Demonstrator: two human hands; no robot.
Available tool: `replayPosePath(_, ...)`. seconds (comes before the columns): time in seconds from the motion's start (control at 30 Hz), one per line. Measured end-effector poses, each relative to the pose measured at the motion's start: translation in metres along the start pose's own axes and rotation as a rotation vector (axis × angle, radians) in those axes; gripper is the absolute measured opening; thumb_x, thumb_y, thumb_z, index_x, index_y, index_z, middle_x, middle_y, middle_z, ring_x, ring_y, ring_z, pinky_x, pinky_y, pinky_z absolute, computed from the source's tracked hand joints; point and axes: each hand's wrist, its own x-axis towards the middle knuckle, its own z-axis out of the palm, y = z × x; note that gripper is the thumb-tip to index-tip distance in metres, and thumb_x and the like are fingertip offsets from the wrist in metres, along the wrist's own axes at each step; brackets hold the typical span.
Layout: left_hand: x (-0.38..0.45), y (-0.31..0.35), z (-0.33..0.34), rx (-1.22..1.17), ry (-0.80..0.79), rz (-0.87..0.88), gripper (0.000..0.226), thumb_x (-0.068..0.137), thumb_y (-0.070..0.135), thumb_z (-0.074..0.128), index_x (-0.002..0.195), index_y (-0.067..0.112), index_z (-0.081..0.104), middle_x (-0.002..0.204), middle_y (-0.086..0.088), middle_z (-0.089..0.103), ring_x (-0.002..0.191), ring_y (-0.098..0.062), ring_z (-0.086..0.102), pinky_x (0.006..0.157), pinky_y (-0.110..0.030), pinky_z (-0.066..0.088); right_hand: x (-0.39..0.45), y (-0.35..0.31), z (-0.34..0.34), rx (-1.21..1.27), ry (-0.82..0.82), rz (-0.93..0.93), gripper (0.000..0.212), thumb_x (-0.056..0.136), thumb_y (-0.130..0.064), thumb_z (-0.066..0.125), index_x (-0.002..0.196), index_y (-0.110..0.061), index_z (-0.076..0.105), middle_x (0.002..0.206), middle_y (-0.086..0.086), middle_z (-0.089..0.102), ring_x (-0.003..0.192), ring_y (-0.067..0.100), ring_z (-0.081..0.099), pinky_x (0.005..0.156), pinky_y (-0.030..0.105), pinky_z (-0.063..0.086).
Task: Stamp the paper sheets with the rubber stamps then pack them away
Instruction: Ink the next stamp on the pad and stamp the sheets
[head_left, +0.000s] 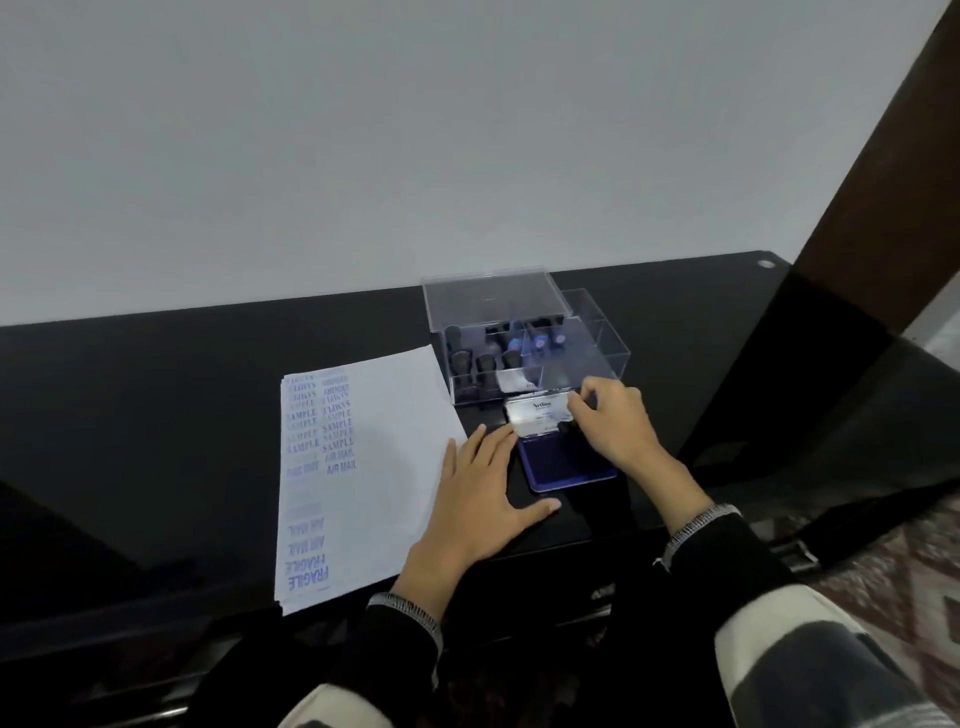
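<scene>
Right fingers (581, 402): curled, pinching the far right corner of the ink pad lid (537, 413), a silvery hinged lid that stands partly raised and carries small print.
Right hand (613, 421): reaches in from the near right, above the right side of the ink pad.
Left fingers (493, 441): straight and spread, holding nothing; the tips touch the near left corner of the lid, the thumb points right along the table.
Left hand (480, 499): lies flat, palm down, partly on the right edge of the paper and partly on the table.
Ink pad (569, 465): blue, open, between the two hands, just under the right fingers.
Storage box (524, 343): clear plastic with dividers, just beyond the fingers, its lid tipped up at the back.
Rubber stamps (485, 361): upright inside the box, dark handles on the left, blue-topped ones toward the middle.
Paper sheets (395, 467): a small stack left of the left fingers, its left part stamped in blue with SAMPLE, AIR MAIL, AMENDED and FRAGILE.
Table (156, 415): black and glossy, set against a pale wall (363, 130).
Sleeves (727, 561): dark with light patterned cuffs.
</scene>
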Motion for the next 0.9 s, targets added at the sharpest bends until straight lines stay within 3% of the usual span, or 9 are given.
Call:
replayPosePath(0.27,-0.002,-0.001,0.004,0.009,0.036,0.003,0.082,0.086,0.075,0.034,0.151,0.028,0.019,0.157,0.012,0.02,0.146,-0.01,0.007,0.12,-0.041,-0.004,0.0,-0.004,0.011,-0.208,-0.006,-0.037,0.03,0.092,-0.024,0.05,0.063,-0.022,0.044,0.063,-0.001,0.051,0.064,0.025,0.05,0.058,0.031,0.036)
replayPosePath(0.47,-0.002,0.0,0.006,-0.012,0.049,-0.001,0.078,0.088,0.071,0.036,0.151,0.027,0.021,0.157,0.011,0.023,0.146,-0.01,0.008,0.12,-0.04,-0.005,-0.001,-0.007,0.017,-0.294,0.029,-0.055,0.019,0.09,-0.019,0.049,0.074,-0.01,0.053,0.068,0.004,0.053,0.066,0.029,0.048,0.058,0.032,0.036)
replayPosePath(0.63,-0.002,0.0,0.006,-0.016,0.042,-0.005,0.078,0.088,0.071,0.036,0.151,0.027,0.02,0.157,0.012,0.022,0.147,-0.009,0.006,0.12,-0.04,-0.006,-0.003,-0.008,0.026,-0.469,0.05,-0.153,0.017,0.093,-0.019,0.044,0.078,-0.013,0.044,0.075,0.008,0.055,0.074,0.034,0.054,0.057,0.033,0.031)
replayPosePath(0.8,-0.002,-0.001,0.007,-0.031,0.054,-0.01,0.077,0.088,0.07,0.037,0.151,0.028,0.021,0.156,0.013,0.023,0.146,-0.008,0.006,0.12,-0.04,-0.005,-0.008,-0.01,0.031,-0.596,0.09,-0.237,0.014,0.092,-0.012,0.047,0.079,-0.014,0.043,0.069,0.012,0.061,0.063,0.036,0.058,0.053,0.031,0.027)
replayPosePath(0.9,-0.001,-0.001,0.007,-0.046,0.05,-0.013,0.077,0.088,0.07,0.039,0.151,0.028,0.021,0.157,0.013,0.023,0.146,-0.008,0.006,0.12,-0.04,-0.005,-0.009,-0.008,0.035,-0.585,0.125,-0.255,0.017,0.087,-0.005,0.053,0.073,-0.012,0.044,0.058,0.014,0.059,0.049,0.033,0.051,0.047,0.028,0.021)
